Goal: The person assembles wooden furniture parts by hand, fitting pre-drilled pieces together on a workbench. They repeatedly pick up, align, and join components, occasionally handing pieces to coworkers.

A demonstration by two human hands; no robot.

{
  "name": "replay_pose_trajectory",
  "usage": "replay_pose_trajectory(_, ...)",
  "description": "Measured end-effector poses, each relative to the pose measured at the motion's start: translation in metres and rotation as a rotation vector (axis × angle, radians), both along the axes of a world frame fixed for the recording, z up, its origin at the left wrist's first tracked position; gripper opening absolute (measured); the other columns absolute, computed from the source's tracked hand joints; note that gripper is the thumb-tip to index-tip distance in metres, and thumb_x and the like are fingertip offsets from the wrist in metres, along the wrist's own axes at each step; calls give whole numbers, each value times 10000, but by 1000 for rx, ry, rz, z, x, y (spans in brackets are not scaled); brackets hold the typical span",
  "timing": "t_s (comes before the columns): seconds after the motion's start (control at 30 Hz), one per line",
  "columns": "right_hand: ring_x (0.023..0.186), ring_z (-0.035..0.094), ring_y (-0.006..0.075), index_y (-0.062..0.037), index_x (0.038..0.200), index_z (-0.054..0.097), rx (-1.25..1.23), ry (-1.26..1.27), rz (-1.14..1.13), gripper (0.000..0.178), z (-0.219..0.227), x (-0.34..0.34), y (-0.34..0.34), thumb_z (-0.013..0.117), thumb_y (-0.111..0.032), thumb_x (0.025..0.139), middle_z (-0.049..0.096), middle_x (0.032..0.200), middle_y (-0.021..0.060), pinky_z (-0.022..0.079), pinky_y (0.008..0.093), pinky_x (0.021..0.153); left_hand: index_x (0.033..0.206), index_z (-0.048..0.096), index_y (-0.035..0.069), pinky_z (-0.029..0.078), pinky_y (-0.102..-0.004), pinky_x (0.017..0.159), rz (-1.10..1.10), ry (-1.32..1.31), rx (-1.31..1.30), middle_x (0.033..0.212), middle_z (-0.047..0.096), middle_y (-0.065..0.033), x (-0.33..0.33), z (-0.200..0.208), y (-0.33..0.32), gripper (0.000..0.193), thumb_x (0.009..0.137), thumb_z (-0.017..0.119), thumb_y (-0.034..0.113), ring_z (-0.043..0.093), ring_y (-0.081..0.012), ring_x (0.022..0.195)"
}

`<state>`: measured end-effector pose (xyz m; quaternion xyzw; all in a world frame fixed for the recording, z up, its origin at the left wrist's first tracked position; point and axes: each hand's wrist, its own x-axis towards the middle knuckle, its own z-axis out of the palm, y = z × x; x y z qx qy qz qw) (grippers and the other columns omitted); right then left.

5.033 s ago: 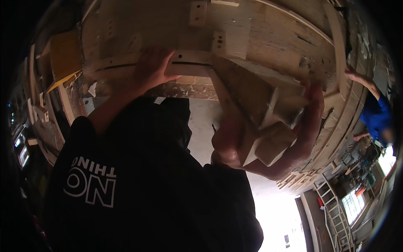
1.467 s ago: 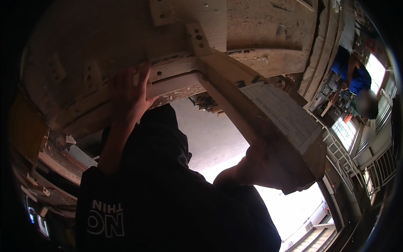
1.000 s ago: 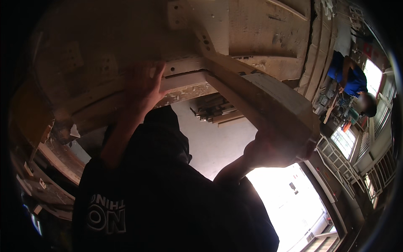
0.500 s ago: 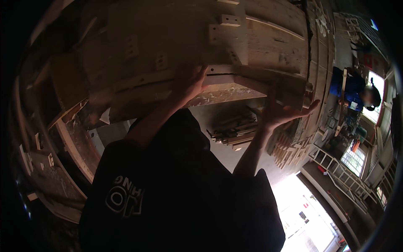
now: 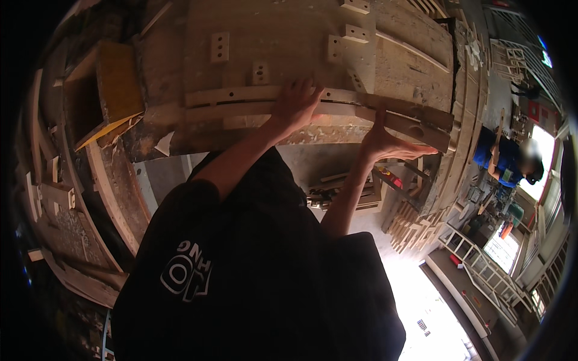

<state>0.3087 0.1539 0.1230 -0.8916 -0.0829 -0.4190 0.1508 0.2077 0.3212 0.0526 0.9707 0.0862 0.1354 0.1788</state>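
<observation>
Two long wooden rails [image 5: 247, 94] with drilled holes lie side by side along the near edge of a wooden workbench [image 5: 283, 36], a dark narrow gap between them. My left hand [image 5: 296, 107] is wrapped over both near their middle, fingertips on the far rail. Toward the right end, my right hand [image 5: 382, 143] touches the near rail [image 5: 415, 125], its thumb up against the wood. Its fingers stretch out to the right along the rail's near side, holding nothing between them. The rails' undersides are hidden.
Several small drilled wooden blocks [image 5: 220, 47] sit across the bench. A yellow-sided wooden box [image 5: 120, 81] stands at left. Stacked wood strips [image 5: 415, 228] lie below right, near a ladder [image 5: 481, 262]. A person in blue [image 5: 506, 156] holds a wooden piece at far right.
The view has shifted, bringing the bench lower and into brighter light. My right hand's spread fingers have come closer together along the rail. My left hand stays over the rails.
</observation>
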Motion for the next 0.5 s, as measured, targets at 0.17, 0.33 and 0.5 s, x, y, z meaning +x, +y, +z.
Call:
replay_pose_trajectory(0.17, 1344, 305, 475, 35, 1496, -36, 165, 84, 53, 1437, -20, -3, 11, 928, -408, 527, 197, 1496, 302, 293, 612, 1045, 1211, 536, 101, 425, -463, 891, -15, 15, 34, 1067, 527, -143, 2, 1, 0, 793, 600, 837, 506, 537, -290, 1018)
replay_pose_trajectory(0.33, 1368, 283, 482, 5, 1507, -44, 213, 188, -20, 1434, -35, -6, 15, 914, -458, 546, 128, 1545, 283, 308, 635, 1022, 1249, 524, 93, 407, -477, 914, 4, 82, -36, 1114, 518, -139, 1, 3, -1, 792, 634, 826, 491, 521, -289, 1058)
replay_pose_trajectory(0.5, 1308, 361, 501, 30, 1495, -21, 265, 312, -125, 1455, -36, -3, -1, 909, -528, 525, 143, 1538, 286, 348, 695, 957, 1333, 476, 97, 372, -504, 989, -70, -132, 55, 1247, 513, -115, -25, 6, 19, 822, 678, 811, 462, 502, -293, 1161)
